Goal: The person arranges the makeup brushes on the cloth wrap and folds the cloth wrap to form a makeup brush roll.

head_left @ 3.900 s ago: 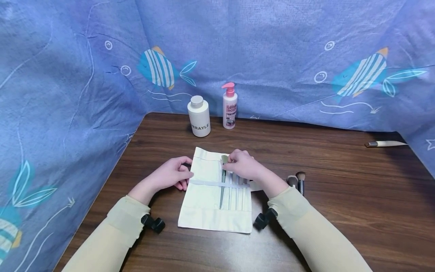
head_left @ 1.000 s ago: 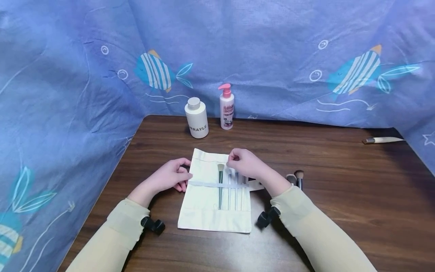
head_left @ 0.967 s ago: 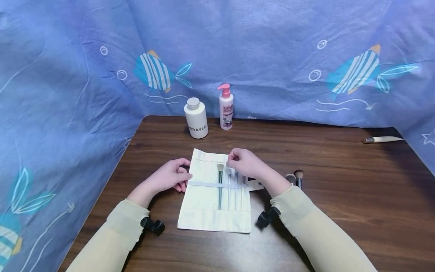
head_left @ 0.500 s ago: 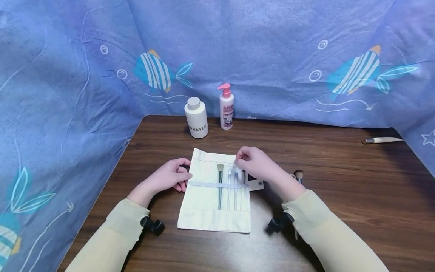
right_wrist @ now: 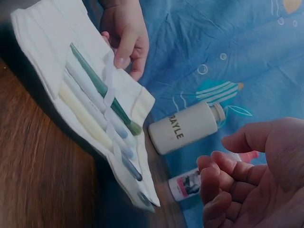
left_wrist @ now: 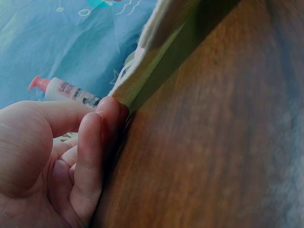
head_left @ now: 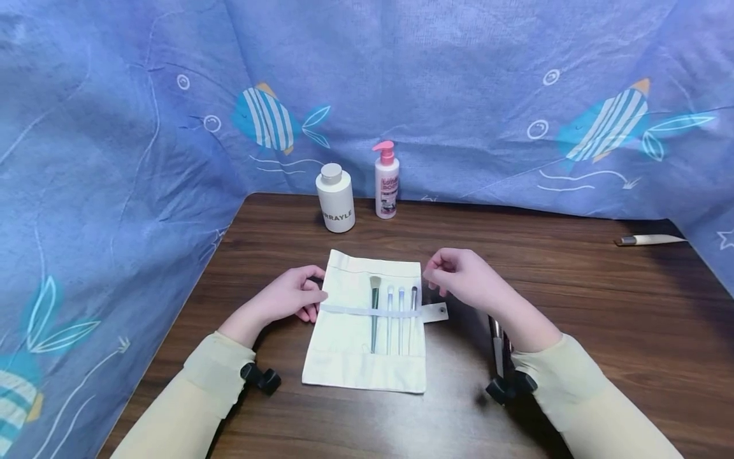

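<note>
A cream cloth brush roll (head_left: pixel 344 331) lies unfolded in the middle of the table. A green-handled makeup brush (head_left: pixel 375 312) and several slimmer makeup brushes (head_left: pixel 401 319) stand side by side in its pocket, under a pale strap. At the roll's left edge my left hand (head_left: pixel 289 294) pinches the cloth between thumb and fingertips, as the left wrist view shows up close. My right hand (head_left: pixel 467 280) hovers just past the roll's right edge, fingers loosely curled around nothing. Below it a small snap tab (head_left: pixel 436 312) sticks out from the roll.
At the back stand a white bottle (head_left: pixel 337 201) and a pink-topped pump bottle (head_left: pixel 387 182). More brushes (head_left: pixel 497 347) lie partly hidden under my right forearm. A pale-handled brush (head_left: pixel 650 240) rests at the far right. A blue curtain (head_left: pixel 459 95) borders the table.
My right hand has moved off the brushes and away to the right, uncovering their tips and the snap tab. The green brush now lies straight. My left hand stays at the roll's edge.
</note>
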Available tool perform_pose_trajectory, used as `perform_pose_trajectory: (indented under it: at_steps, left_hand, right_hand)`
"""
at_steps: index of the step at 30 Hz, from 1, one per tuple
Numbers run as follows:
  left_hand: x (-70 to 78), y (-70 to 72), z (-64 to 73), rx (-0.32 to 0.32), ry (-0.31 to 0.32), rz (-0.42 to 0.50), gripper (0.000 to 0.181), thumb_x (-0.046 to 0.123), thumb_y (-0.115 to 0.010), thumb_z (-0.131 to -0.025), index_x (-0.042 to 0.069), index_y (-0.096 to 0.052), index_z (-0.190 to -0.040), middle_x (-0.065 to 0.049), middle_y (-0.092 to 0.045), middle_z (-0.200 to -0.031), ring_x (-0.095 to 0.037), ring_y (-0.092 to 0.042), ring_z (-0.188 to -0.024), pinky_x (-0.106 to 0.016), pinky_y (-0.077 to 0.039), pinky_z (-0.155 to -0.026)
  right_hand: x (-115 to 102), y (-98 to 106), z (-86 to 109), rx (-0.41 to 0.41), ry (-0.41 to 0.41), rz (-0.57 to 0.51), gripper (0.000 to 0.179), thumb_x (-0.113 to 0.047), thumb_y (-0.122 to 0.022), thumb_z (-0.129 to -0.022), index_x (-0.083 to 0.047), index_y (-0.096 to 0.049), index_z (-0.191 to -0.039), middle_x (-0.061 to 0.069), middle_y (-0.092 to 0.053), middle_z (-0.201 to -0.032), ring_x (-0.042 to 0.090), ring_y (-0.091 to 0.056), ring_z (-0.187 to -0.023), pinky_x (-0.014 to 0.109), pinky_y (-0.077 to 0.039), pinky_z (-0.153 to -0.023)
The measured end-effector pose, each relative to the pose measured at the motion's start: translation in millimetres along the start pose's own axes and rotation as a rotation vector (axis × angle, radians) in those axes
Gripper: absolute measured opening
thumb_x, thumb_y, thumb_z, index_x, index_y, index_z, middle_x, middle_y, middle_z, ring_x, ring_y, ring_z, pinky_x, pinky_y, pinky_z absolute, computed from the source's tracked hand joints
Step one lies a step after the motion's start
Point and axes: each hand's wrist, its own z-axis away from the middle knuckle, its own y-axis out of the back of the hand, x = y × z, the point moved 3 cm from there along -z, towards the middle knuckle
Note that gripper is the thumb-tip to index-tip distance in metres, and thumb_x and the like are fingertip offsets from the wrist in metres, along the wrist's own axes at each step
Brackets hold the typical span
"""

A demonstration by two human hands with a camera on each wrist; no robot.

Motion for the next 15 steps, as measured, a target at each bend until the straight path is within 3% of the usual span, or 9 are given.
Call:
perform_pose_trajectory:
  at_steps: [6, 15]
  left_hand:
    - [0.0, 0.1, -0.3, 0.001, 0.010, -0.011, 0.041, 0.011, -0.067, -0.098, -0.001, -0.049, -0.133, -0.010, -0.068, -0.072, -0.021, -0.067, -0.058, -0.031, -0.059, -0.054]
    - [1.0, -0.6, 0.6, -0.004, 0.010, -0.007, 0.042, 0.011, -0.067, -0.098, -0.001, -0.049, -0.134, -0.010, -0.068, -0.072, -0.021, -0.067, -0.058, -0.031, -0.059, -0.054]
  right_hand:
    - [5, 13, 11.8, 0.038, -0.017, 0.025, 0.013, -0.021, -0.062, -0.099, -0.008, -0.067, -0.097, 0.013, -0.070, -0.083, 0.021, -0.063, -0.069, 0.031, -0.049, -0.061]
    - [15, 21, 20.3, 0.062, -0.024, 0.039, 0.015, -0.018, -0.062, -0.100, -0.003, -0.067, -0.101, 0.005, -0.067, -0.078, 0.021, -0.063, -0.068, 0.030, -0.048, -0.058]
